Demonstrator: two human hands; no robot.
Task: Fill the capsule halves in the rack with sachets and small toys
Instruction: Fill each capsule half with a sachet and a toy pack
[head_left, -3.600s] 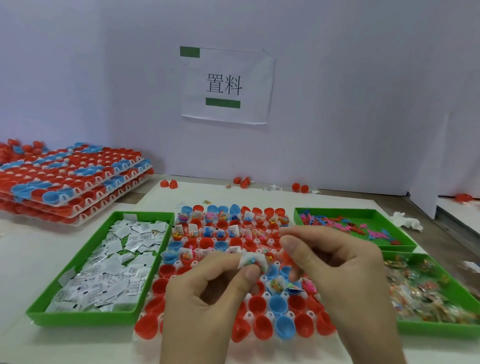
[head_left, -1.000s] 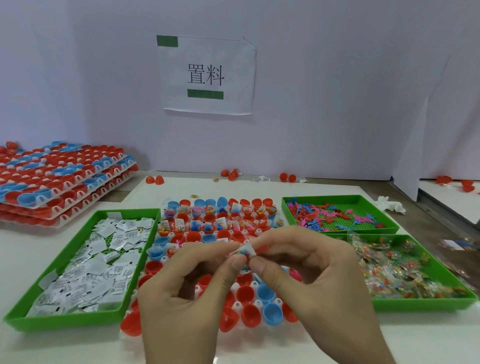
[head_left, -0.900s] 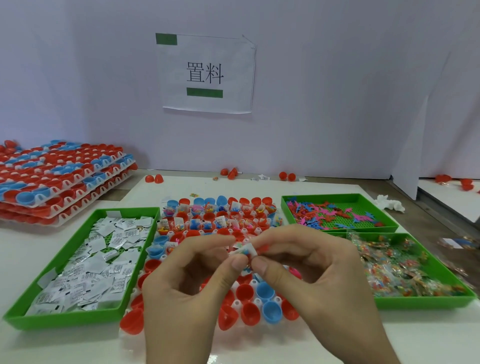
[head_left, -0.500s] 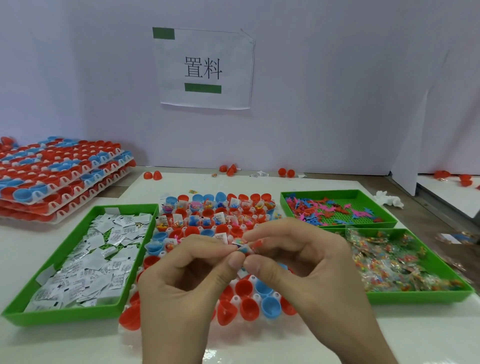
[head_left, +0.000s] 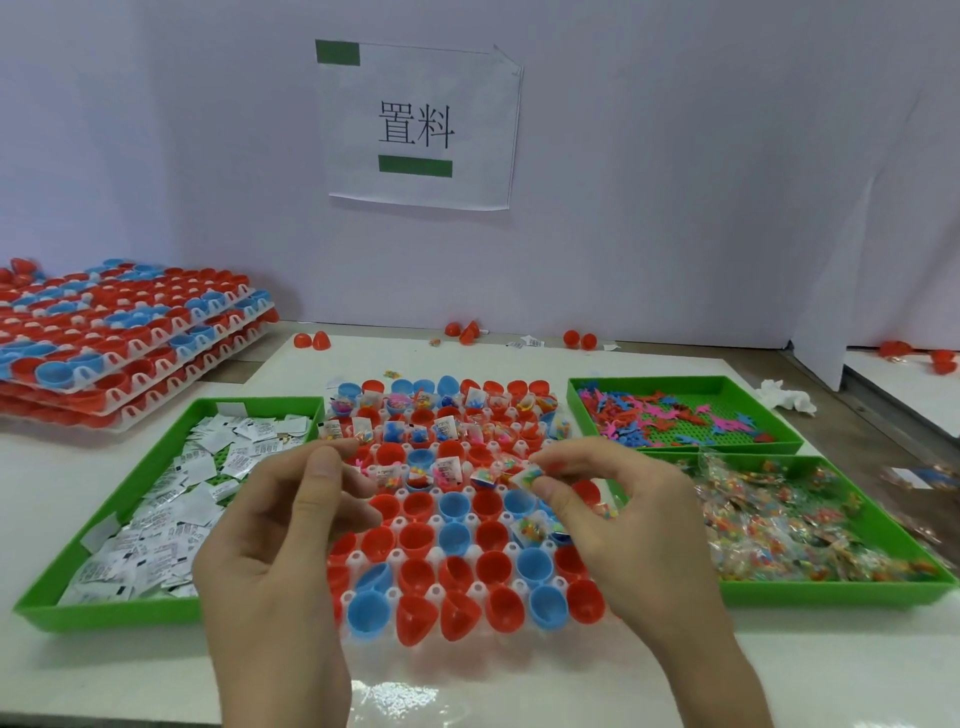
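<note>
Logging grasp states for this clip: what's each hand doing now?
Left hand: open, fingers loosely curled, holding nothing.
Right hand: pinching a small toy packet.

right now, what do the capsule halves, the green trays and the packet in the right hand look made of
The capsule halves look like hard moulded plastic with a glossy finish: highlights sit on the smooth red and blue cups. The green trays look like rigid plastic with a duller sheen and straight moulded walls. The packet pinched in the right hand is thin clear film, probably plastic; coloured bits show through.
</note>
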